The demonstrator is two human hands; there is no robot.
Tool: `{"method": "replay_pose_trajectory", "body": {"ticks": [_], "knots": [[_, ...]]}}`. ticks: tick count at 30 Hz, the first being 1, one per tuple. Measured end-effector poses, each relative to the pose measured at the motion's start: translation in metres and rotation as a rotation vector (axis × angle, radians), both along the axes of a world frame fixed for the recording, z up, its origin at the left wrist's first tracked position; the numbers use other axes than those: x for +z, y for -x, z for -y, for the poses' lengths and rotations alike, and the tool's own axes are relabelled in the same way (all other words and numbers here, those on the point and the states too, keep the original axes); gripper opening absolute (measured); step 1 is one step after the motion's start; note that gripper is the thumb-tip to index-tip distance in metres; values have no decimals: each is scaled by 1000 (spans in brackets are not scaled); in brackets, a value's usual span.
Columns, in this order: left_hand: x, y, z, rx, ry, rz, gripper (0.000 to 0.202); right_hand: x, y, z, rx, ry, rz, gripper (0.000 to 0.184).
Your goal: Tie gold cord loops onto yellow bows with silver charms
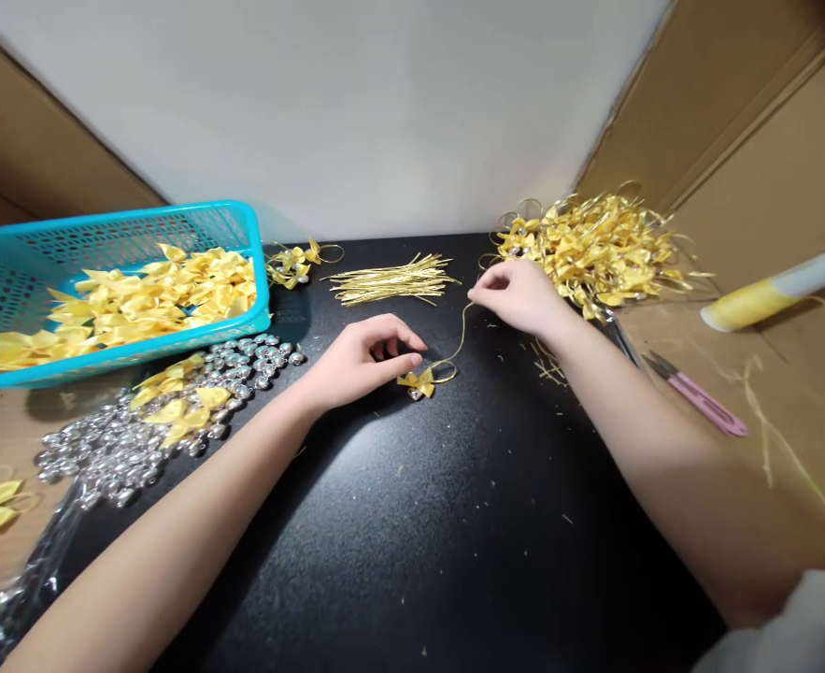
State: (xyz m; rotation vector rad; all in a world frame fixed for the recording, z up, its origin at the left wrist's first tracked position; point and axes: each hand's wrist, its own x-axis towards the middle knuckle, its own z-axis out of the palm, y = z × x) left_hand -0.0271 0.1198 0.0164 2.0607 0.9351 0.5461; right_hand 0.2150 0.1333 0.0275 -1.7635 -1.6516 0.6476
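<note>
My left hand [362, 360] rests on the black mat [419, 523], fingers curled, its fingertips pinching a small yellow ribbon bow [420, 381] with a silver bell under it. A gold cord [458, 341] loops from the bow up to my right hand [517, 294], which pinches the cord's upper end. Behind the right hand lies a big heap of finished bows with gold cords [594, 248].
A turquoise basket [6, 280] of yellow bows stands at the left. Silver bells [138, 430] with a few bows spread below it. A bundle of cut gold cords [391, 279] lies at the back. Pink snips [699, 397] and a yellow-white tube [776, 285] lie on the right.
</note>
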Motion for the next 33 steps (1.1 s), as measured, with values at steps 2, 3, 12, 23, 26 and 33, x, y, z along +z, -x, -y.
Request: {"method": "replay_pose_trajectory", "body": {"ticks": [2, 3, 12, 23, 26, 33], "knots": [[1, 0, 0, -62, -37, -39, 19, -4, 1, 3, 30, 66, 102, 11], [2, -1, 0, -102, -52, -59, 19, -6, 1, 5, 41, 85, 139, 11], [4, -2, 1, -182, -68, -89, 16, 1, 16, 41, 458, -210, 277, 13], [4, -1, 3, -186, -75, -71, 11, 3, 33, 50, 683, -75, 268, 10], [6, -3, 4, -162, -92, -55, 9, 4, 33, 50, 678, -78, 298, 11], [11, -3, 9, -124, -141, -111, 7, 12, 33, 55, 681, -20, 347, 12]]}}
